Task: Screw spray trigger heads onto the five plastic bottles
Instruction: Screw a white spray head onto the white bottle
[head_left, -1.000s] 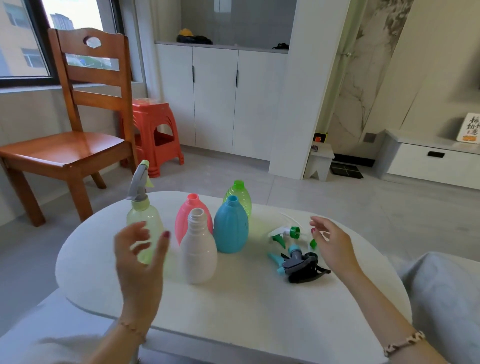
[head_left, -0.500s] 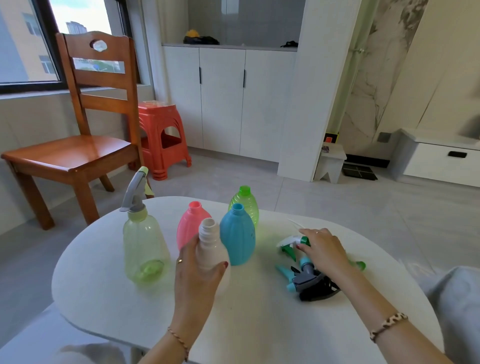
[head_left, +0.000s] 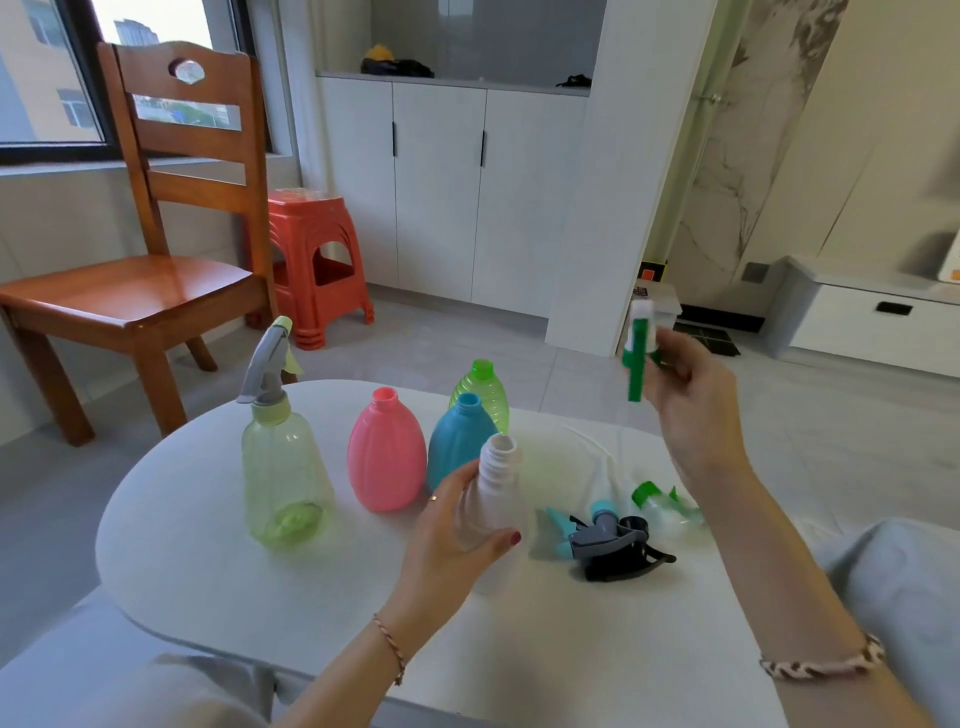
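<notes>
My left hand grips the white bottle, tilted, its threaded neck bare and pointing up. My right hand holds a green and white trigger head in the air, up and right of that bottle. On the white table stand a clear green bottle with a grey trigger head on it, a pink bottle, a blue bottle and a green bottle, the last three without heads. Loose trigger heads lie on the table under my right forearm.
A wooden chair stands beyond the table at the left, with a red plastic stool behind it. White cabinets line the far wall. A grey cushion lies at the table's right edge.
My right hand has lifted a green and white trigger head off the table into the air. My left hand has tilted the white bottle and drawn it nearer to me.
</notes>
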